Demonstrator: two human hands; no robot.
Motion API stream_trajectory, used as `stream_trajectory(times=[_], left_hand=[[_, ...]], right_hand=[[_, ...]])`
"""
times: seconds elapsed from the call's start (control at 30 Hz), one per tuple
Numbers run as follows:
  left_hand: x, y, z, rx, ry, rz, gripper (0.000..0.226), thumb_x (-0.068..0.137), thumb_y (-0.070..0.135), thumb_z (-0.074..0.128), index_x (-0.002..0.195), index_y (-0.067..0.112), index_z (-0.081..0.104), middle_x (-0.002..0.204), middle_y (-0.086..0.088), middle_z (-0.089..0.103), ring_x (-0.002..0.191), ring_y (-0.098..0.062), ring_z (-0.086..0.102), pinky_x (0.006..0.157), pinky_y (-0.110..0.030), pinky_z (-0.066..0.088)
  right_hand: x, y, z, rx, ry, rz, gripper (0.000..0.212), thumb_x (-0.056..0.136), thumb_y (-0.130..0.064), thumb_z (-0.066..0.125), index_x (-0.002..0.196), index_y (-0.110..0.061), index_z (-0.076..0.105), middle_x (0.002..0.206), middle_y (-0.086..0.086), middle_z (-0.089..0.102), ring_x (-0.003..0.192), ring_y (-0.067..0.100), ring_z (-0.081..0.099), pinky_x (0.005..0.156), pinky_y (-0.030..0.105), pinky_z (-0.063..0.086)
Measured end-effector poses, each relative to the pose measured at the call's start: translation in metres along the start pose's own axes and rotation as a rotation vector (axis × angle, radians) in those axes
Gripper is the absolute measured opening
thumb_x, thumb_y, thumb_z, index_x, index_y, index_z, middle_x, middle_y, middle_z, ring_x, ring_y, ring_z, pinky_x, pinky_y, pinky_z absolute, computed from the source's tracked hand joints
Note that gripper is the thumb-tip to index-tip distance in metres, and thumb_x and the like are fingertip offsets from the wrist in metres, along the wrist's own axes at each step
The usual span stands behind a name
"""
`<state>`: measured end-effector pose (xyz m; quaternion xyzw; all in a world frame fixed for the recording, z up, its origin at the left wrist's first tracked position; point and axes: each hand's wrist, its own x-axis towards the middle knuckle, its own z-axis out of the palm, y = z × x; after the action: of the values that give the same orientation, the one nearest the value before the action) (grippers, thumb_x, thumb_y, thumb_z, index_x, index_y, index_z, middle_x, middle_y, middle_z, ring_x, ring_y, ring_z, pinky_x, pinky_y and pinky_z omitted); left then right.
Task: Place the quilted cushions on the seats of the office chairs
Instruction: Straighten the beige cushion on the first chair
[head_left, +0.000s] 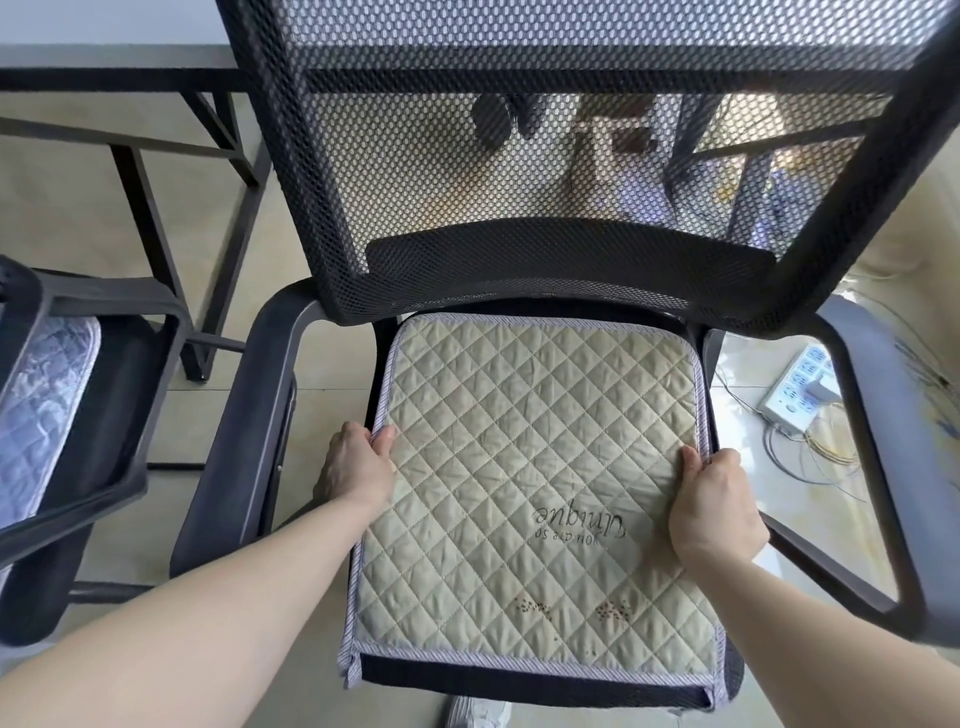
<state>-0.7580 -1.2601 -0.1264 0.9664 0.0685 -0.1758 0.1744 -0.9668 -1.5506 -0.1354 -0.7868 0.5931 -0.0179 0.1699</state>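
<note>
A beige quilted cushion (535, 467) with grey striped piping and upside-down lettering lies flat on the seat of the black mesh-backed office chair (545, 130) in front of me. My left hand (356, 462) grips the cushion's left edge, thumb on top. On the right edge my right hand (717, 501) holds it the same way. At the far left stands a second black chair (119, 374), with a lilac quilted cushion (39, 405) on its seat.
Black armrests (244, 415) flank the seat on both sides. A black-framed desk (156, 156) stands behind the chairs at upper left. A white power strip (800, 387) with loose cables lies on the tiled floor to the right.
</note>
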Motion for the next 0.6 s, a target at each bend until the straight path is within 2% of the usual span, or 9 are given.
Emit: stream_trajectory(times=[0.13,0.4,0.5,0.6], left_hand=[[0.005,0.0,-0.002,0.026,-0.036,0.006,0.039,0.096,0.051,0.043,0.092,0.014,0.051,0.11,-0.015,0.063,0.101,-0.035,0.059,0.072,-0.038,0.041],[-0.001,0.005,-0.006,-0.027,-0.022,-0.03,0.04,0.096,0.047,0.049,0.101,0.007,0.053,0.114,-0.018,0.059,0.104,-0.038,0.058,0.08,-0.044,0.046],[-0.009,0.01,-0.013,-0.073,-0.007,-0.018,0.038,0.095,0.038,0.055,0.114,0.007,0.048,0.127,-0.018,0.048,0.114,-0.039,0.052,0.09,-0.051,0.045],[-0.022,0.016,-0.021,-0.067,0.001,0.072,0.042,0.095,0.033,0.054,0.128,0.01,0.041,0.136,-0.014,0.036,0.12,-0.038,0.047,0.095,-0.054,0.042]], right_hand=[[0.001,0.0,-0.004,-0.021,-0.029,-0.008,0.042,0.101,-0.055,0.028,0.088,-0.016,0.04,0.084,0.003,0.05,0.074,0.028,0.049,0.066,0.04,0.037],[0.004,-0.001,-0.009,-0.012,-0.109,0.023,0.042,0.1,-0.056,0.03,0.089,-0.017,0.04,0.088,0.004,0.052,0.077,0.029,0.053,0.066,0.039,0.037],[0.005,-0.001,-0.016,0.011,-0.143,0.056,0.043,0.099,-0.056,0.034,0.092,-0.015,0.041,0.091,0.006,0.053,0.079,0.029,0.052,0.066,0.04,0.036],[-0.001,-0.001,-0.026,0.051,-0.157,0.054,0.046,0.098,-0.055,0.038,0.095,-0.01,0.045,0.097,0.011,0.055,0.086,0.033,0.055,0.07,0.045,0.045]])
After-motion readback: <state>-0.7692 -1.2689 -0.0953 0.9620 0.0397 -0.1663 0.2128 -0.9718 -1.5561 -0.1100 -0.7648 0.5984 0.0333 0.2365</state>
